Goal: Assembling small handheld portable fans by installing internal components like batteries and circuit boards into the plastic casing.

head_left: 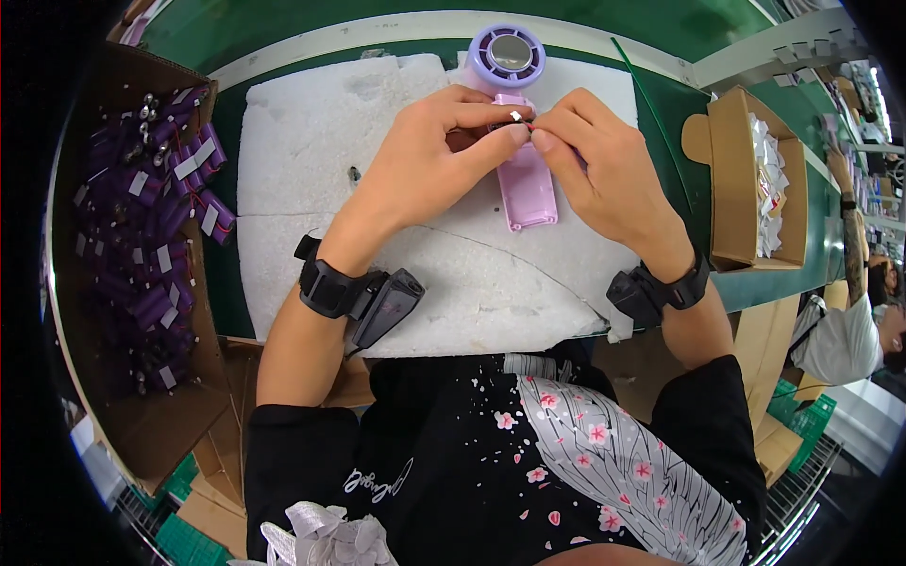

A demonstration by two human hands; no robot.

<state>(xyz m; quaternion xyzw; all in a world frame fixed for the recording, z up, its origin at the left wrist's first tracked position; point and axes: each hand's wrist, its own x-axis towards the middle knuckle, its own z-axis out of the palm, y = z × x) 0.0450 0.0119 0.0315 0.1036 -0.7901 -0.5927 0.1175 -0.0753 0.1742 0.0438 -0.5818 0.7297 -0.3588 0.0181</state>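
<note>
A handheld fan with a round lilac head [478, 58] lies on the white foam sheet [311, 123], its pink handle housing [528, 196] open and pointing toward me. Over the upper part of that housing, my left hand [439, 146] is closed, with a small white plug [516, 115] between index finger and thumb. My right hand [604, 156] meets it from the right, thumb and forefinger pinching a thin red wire [530, 125] beside the plug. The fingers hide much of the handle's inside. Each wrist wears a black strapped device.
At left stands a cardboard box [209, 311] of purple battery packs [156, 203] with wires. A smaller carton [727, 179] at right holds white parts [769, 179]. A thin green strip [651, 108] lies on the green table beside the foam. Another person [845, 340] sits further right.
</note>
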